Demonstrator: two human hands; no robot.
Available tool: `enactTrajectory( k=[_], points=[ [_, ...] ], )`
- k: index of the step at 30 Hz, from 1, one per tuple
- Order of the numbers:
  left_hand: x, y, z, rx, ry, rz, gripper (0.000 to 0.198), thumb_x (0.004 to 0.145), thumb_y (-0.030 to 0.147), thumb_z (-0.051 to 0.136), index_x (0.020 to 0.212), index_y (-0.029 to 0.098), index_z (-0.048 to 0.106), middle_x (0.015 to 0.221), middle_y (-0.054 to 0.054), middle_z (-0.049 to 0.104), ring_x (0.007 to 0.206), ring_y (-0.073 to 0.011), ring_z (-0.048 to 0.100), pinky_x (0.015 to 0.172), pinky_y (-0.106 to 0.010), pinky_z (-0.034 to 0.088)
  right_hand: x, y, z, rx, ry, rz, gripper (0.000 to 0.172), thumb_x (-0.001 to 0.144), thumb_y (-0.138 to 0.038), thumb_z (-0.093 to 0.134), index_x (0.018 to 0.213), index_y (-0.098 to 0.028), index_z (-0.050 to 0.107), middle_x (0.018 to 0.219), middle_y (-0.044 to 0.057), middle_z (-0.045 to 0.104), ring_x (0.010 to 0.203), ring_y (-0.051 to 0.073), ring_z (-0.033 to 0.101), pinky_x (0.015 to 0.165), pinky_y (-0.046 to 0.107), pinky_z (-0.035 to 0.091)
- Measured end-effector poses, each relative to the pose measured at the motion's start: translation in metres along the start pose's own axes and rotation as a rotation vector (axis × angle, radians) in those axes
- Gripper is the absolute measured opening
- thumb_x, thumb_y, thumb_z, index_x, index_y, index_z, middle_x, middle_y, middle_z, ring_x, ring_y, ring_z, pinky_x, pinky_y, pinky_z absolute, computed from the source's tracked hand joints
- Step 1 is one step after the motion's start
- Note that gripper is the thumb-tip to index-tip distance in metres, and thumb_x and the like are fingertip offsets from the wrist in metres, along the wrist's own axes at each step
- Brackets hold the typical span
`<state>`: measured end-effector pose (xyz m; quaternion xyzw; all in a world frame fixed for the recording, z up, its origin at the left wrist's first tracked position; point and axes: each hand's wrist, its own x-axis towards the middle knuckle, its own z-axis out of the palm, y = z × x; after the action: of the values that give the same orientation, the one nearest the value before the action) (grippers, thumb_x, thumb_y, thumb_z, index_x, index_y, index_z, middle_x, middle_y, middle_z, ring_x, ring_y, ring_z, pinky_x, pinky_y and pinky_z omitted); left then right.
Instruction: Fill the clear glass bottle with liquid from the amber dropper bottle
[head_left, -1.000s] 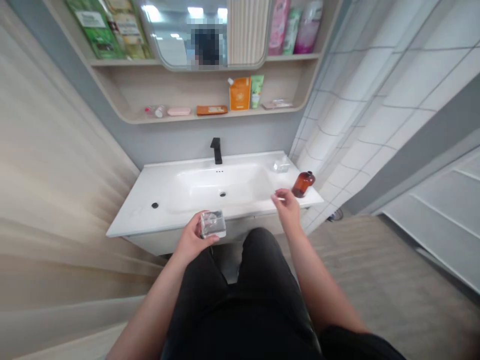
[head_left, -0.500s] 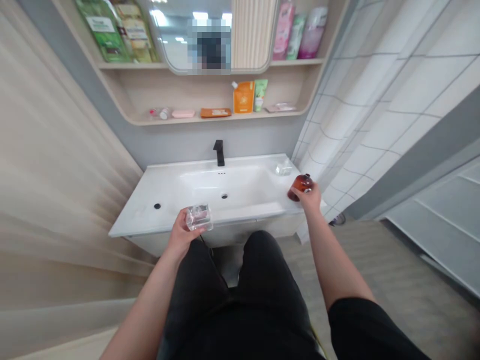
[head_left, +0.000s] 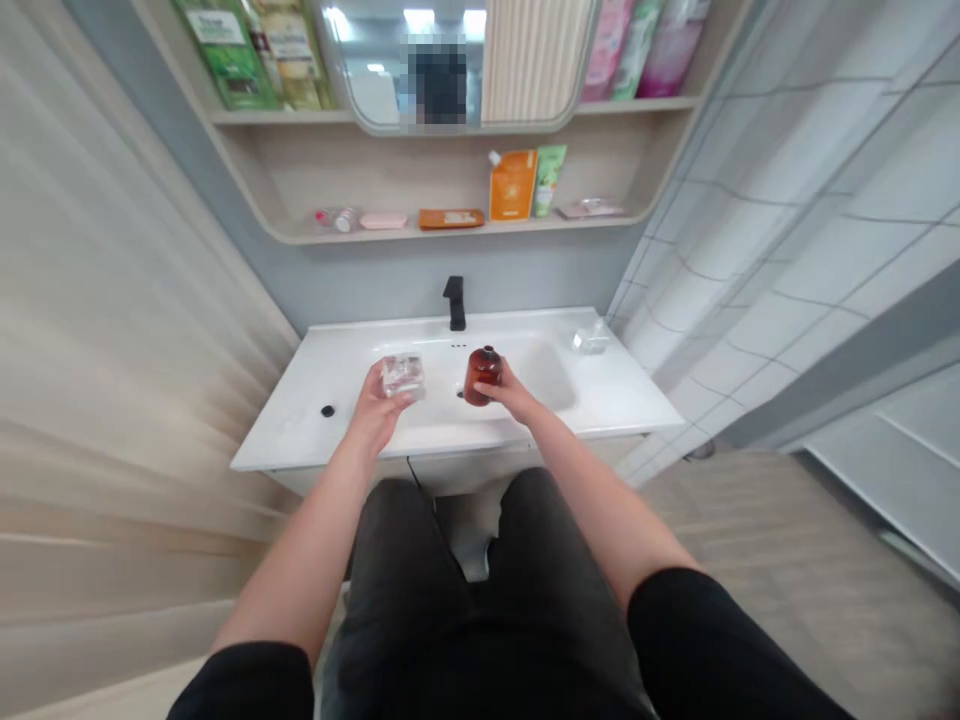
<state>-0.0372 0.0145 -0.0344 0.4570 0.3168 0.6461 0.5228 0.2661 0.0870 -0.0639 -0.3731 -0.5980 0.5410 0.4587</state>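
Note:
My left hand (head_left: 375, 408) is closed round a clear, box-like container (head_left: 403, 376), held over the front left part of the white sink (head_left: 540, 372). In my right hand (head_left: 511, 392) is a brown bottle (head_left: 481, 376) with a dark open-looking neck, upright above the basin and partly covering the drain. A gap separates the bottle from the clear container. Behind them a black faucet (head_left: 456, 303) stands at the back of the sink. Another clear item (head_left: 590, 338) rests on the right rear of the counter.
Above the sink, a shelf (head_left: 360, 238) holds an orange pouch (head_left: 513, 186), a green tube (head_left: 549, 181) and several small items. A small black round thing (head_left: 328, 411) is on the left counter. Curtains hang on both sides.
My right hand has carried the brown bottle left, from the counter's right end to over the basin. My left hand has moved the clear container forward over the sink. The view has shifted slightly.

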Motion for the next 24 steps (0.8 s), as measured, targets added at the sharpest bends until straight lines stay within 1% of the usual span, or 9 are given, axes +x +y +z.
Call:
enactTrajectory(
  k=[2,4,7,10,13,17,21,24],
  points=[
    [0.016,-0.012,-0.002,-0.015,-0.022,-0.031,0.086,0.065,0.029,0.107,0.138,0.034,0.061,0.144,-0.009,0.073,0.127,-0.0341,0.075,0.098,-0.054,0.067,0.014,0.008,0.011,0.037,0.000,0.026,0.091,0.070,-0.047,0.096,0.149,-0.031,0.054,0.140,0.007,0.071,0.132,0.032,0.068,0.117,0.056,0.057],
    [0.029,-0.027,-0.004,-0.026,-0.023,-0.050,0.087,0.064,0.027,0.106,0.138,0.034,0.060,0.142,-0.009,0.073,0.127,-0.0339,0.074,0.097,-0.052,0.066,0.023,0.016,0.020,0.055,0.015,0.060,0.088,0.066,-0.044,0.097,0.143,-0.030,0.057,0.138,0.006,0.072,0.128,0.031,0.069,0.116,0.054,0.057],
    [0.046,-0.049,-0.008,-0.026,0.014,-0.053,0.089,0.058,0.022,0.105,0.135,0.032,0.061,0.136,-0.008,0.072,0.121,-0.0294,0.073,0.096,-0.044,0.063,0.022,0.028,0.028,0.037,0.004,0.129,0.085,0.064,-0.043,0.097,0.140,-0.028,0.060,0.134,0.006,0.075,0.124,0.031,0.070,0.115,0.051,0.056],
    [0.058,-0.067,-0.012,-0.034,0.060,-0.057,0.090,0.053,0.018,0.103,0.131,0.030,0.063,0.129,-0.005,0.071,0.113,-0.0247,0.072,0.093,-0.038,0.060,0.014,0.034,0.032,-0.007,-0.011,0.127,0.086,0.065,-0.042,0.096,0.142,-0.027,0.061,0.135,0.006,0.076,0.124,0.030,0.069,0.116,0.048,0.055],
    [0.063,-0.079,-0.015,-0.029,0.069,-0.071,0.090,0.050,0.017,0.103,0.130,0.029,0.063,0.126,-0.004,0.070,0.107,-0.0233,0.071,0.089,-0.035,0.058,0.010,0.035,0.031,-0.034,-0.024,0.120,0.086,0.066,-0.040,0.094,0.144,-0.027,0.061,0.132,0.005,0.077,0.120,0.029,0.070,0.114,0.047,0.055],
    [0.063,-0.089,-0.016,0.009,0.087,-0.091,0.092,0.049,0.018,0.103,0.131,0.031,0.062,0.129,-0.004,0.067,0.108,-0.0229,0.069,0.090,-0.036,0.057,0.012,0.036,0.030,-0.091,-0.016,0.136,0.083,0.067,-0.037,0.092,0.143,-0.027,0.063,0.122,0.003,0.079,0.113,0.029,0.071,0.111,0.048,0.056],
    [0.060,-0.096,-0.018,0.042,0.105,-0.112,0.096,0.047,0.019,0.103,0.132,0.031,0.059,0.124,-0.002,0.067,0.105,-0.0226,0.068,0.091,-0.036,0.056,0.016,0.042,0.030,-0.088,-0.008,0.128,0.088,0.065,-0.038,0.093,0.147,-0.028,0.063,0.123,0.003,0.079,0.110,0.028,0.072,0.107,0.045,0.058],
    [0.060,-0.097,-0.019,0.058,0.106,-0.107,0.090,0.045,0.019,0.103,0.124,0.028,0.060,0.117,-0.002,0.069,0.104,-0.0233,0.068,0.093,-0.037,0.055,0.018,0.046,0.029,-0.082,-0.007,0.134,0.091,0.062,-0.038,0.094,0.148,-0.028,0.064,0.121,0.002,0.080,0.107,0.027,0.072,0.102,0.044,0.059]
  ],
)
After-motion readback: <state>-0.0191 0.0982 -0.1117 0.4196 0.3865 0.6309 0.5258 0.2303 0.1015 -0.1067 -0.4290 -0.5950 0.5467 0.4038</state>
